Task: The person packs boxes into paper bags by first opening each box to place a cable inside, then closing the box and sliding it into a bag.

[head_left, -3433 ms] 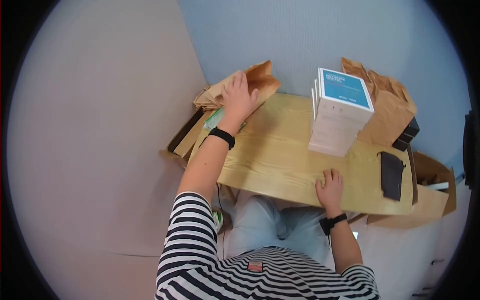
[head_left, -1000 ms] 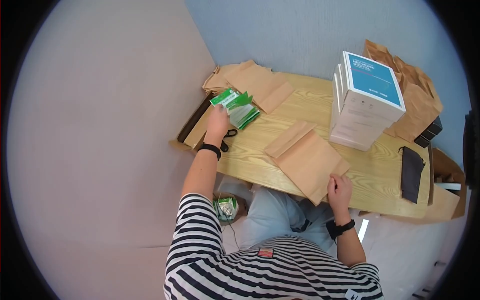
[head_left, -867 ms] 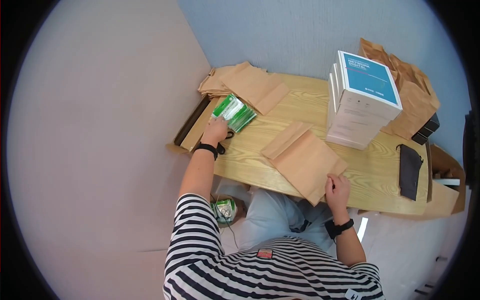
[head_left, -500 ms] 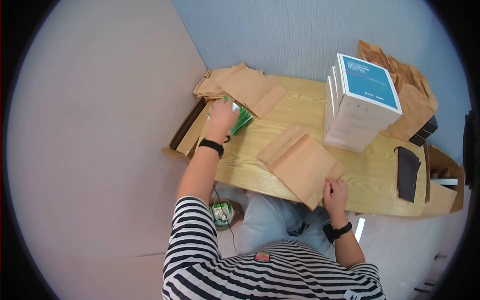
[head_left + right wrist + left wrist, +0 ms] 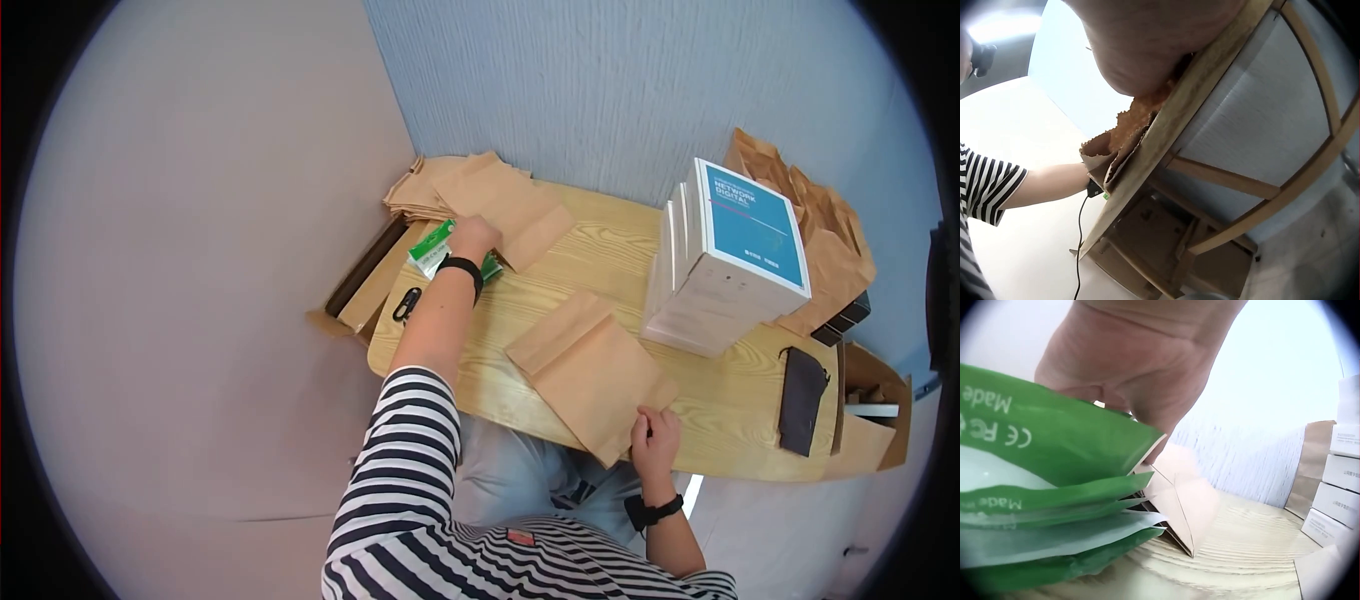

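My left hand (image 5: 475, 238) is at the left of the table, gripping a green-and-white packet (image 5: 1066, 428) at the top of a small pile. Seen from the left wrist, its fingers go behind the packet's upper edge and the thumb comes down by the corner. More packets (image 5: 1060, 550) lie beneath, their edges fanned apart. A flat brown paper bag (image 5: 595, 380) lies slanted near the front edge, one end folded over. My right hand (image 5: 656, 440) pinches its near right corner with curled fingers. In the right wrist view the bag's jagged mouth (image 5: 1129, 125) stands slightly apart.
Brown paper bags (image 5: 500, 200) are stacked at the back left. A tall stack of white boxes (image 5: 690, 300) with a blue top stands right, before a larger paper bag (image 5: 835, 235). A dark pouch (image 5: 803, 400) lies at the right edge; black looped handles (image 5: 407, 304) lie left.
The paper bag has come from the left to the front of the table, and the right hand now holds it. The left hand has shifted across the green packets to their far side.
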Tool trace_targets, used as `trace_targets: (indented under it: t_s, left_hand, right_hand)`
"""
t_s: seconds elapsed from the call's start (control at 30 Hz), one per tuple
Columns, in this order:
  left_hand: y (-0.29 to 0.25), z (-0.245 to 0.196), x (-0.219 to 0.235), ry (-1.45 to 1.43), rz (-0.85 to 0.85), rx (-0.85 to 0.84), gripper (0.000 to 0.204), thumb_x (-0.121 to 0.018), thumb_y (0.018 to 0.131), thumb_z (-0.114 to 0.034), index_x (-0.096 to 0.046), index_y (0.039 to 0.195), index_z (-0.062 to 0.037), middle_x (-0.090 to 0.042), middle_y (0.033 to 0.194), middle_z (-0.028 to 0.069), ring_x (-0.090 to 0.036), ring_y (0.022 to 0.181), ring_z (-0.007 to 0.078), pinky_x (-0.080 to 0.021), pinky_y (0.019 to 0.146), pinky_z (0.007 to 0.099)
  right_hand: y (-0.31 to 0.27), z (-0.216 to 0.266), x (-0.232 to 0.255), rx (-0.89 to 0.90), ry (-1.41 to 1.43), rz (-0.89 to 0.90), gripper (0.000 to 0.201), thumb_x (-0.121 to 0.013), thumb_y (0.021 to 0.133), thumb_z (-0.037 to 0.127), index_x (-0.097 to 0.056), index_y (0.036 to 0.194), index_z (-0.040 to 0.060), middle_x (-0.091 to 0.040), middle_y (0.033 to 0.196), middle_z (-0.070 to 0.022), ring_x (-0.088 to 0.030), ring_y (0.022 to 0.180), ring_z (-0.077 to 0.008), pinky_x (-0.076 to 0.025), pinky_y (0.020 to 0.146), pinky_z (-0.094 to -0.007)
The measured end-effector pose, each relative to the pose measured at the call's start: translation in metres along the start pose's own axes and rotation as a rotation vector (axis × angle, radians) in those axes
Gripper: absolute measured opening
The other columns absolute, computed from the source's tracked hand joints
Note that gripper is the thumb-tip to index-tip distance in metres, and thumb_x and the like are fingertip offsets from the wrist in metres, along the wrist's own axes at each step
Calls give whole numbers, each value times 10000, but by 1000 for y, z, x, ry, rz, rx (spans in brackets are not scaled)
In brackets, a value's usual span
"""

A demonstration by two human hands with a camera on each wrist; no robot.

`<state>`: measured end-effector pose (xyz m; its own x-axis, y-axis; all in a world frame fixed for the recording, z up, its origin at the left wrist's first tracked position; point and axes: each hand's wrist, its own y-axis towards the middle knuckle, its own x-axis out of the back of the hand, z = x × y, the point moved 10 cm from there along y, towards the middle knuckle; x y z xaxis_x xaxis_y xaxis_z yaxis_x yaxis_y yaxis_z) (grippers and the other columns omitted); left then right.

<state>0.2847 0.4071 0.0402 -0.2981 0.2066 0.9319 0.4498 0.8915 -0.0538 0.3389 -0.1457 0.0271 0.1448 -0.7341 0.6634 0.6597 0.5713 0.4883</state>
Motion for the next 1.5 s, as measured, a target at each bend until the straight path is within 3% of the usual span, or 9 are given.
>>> trace_targets:
  t_s: [0.23, 0.43, 0.5, 0.63, 0.83, 1.0, 1.17, 1.27, 1.5]
  left_hand:
    - [22, 3, 14, -197, -97, -19, 377, -568, 896, -243, -730, 1177, -52, -700, 1205, 252, -667, 1147, 412, -536, 962, 480]
    - [52, 46, 10, -576, -237, 41, 340, -584, 883, -299, -710, 1019, -14, -745, 850, 187, -720, 828, 370, -547, 781, 443]
    - [41, 46, 42, -362, -432, -13, 357, -591, 896, -288, -709, 1080, -6, -752, 872, 202, -724, 868, 382, -552, 811, 461]
    - [45, 53, 63, -384, -413, -5, 360, -614, 902, -280, -708, 1139, -24, -721, 1090, 256, -675, 1040, 450, -523, 937, 503]
    - [-27, 9, 109, -291, -747, -333, 540, -696, 903, -285, -599, 1339, 19, -604, 1341, 281, -561, 1243, 451, -441, 1084, 487]
    - [-180, -59, 79, -565, -231, -549, 533, -771, 859, -269, -622, 1282, 18, -617, 1343, 244, -546, 1279, 421, -433, 1097, 467]
    - [-298, -61, -7, -492, -105, -599, 591, -790, 867, -298, -618, 1338, 15, -585, 1421, 204, -555, 1314, 375, -396, 1145, 440]
    - [-309, -38, -41, -390, -185, -578, 549, -778, 887, -286, -630, 1314, 26, -549, 1448, 226, -582, 1265, 355, -455, 1072, 410]
    - [-270, 32, -71, -995, -99, -187, 375, -572, 1067, -275, -672, 1220, 52, -683, 1187, 150, -638, 1061, 217, -499, 917, 332]
  right_hand:
    - [2, 2, -1, -8, -14, 15, 111, -655, 874, 78, -725, 953, 44, -498, 763, -116, -512, 770, -321, -395, 718, -433]
    - [0, -2, -1, -36, -8, 17, 112, -647, 893, 81, -731, 955, 40, -507, 768, -124, -520, 774, -321, -402, 716, -428]
    - [1, -2, -1, -23, -15, 18, 115, -645, 894, 79, -731, 961, 40, -509, 773, -125, -522, 772, -320, -404, 716, -426]
    - [1, 0, 1, -32, -39, 20, 120, -641, 900, 82, -727, 971, 38, -507, 775, -132, -522, 772, -324, -406, 711, -428]
    - [1, -5, 4, -92, -46, 24, 105, -660, 892, 113, -718, 952, 50, -531, 794, -134, -544, 808, -342, -416, 729, -447]
    - [3, 1, 9, -11, -17, -6, 109, -668, 890, 128, -723, 948, 54, -552, 787, -122, -551, 792, -333, -418, 722, -437]
    - [0, 2, 14, -1, 5, -45, 113, -679, 883, 135, -733, 945, 57, -568, 776, -109, -559, 776, -319, -419, 723, -429]
    - [-2, 1, 17, 25, 41, -74, 119, -679, 884, 137, -738, 943, 53, -574, 769, -106, -563, 764, -317, -419, 718, -429]
    - [-10, -16, 24, -59, 304, -17, 214, -634, 931, 135, -746, 1051, -2, -589, 765, -121, -573, 710, -306, -437, 666, -407]
